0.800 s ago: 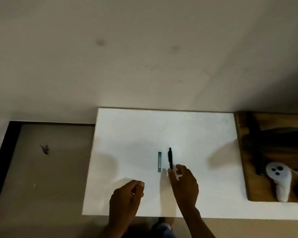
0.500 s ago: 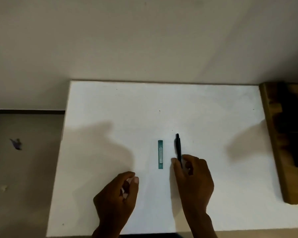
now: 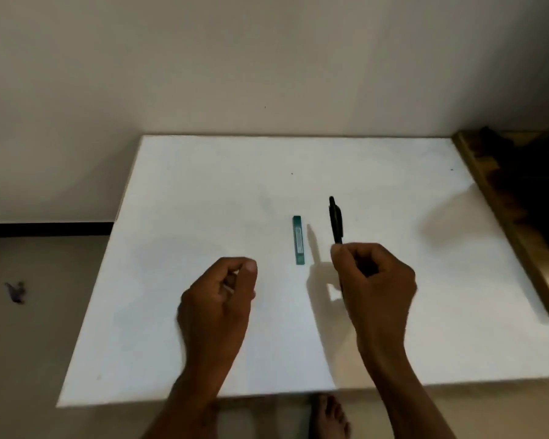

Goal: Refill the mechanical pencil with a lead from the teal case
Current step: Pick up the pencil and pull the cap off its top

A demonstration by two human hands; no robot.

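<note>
No text, brand, number or sign can be read. The teal case (image 3: 298, 240) lying on the bench (image 3: 203, 201) bears a pale label along its middle, but any print on it is too small and blurred to make out. The black pencil (image 3: 335, 220) shows no legible marking.

A white table (image 3: 203, 191) stands against a plain wall (image 3: 267, 58), a wooden board (image 3: 501, 198) at its right edge.
</note>
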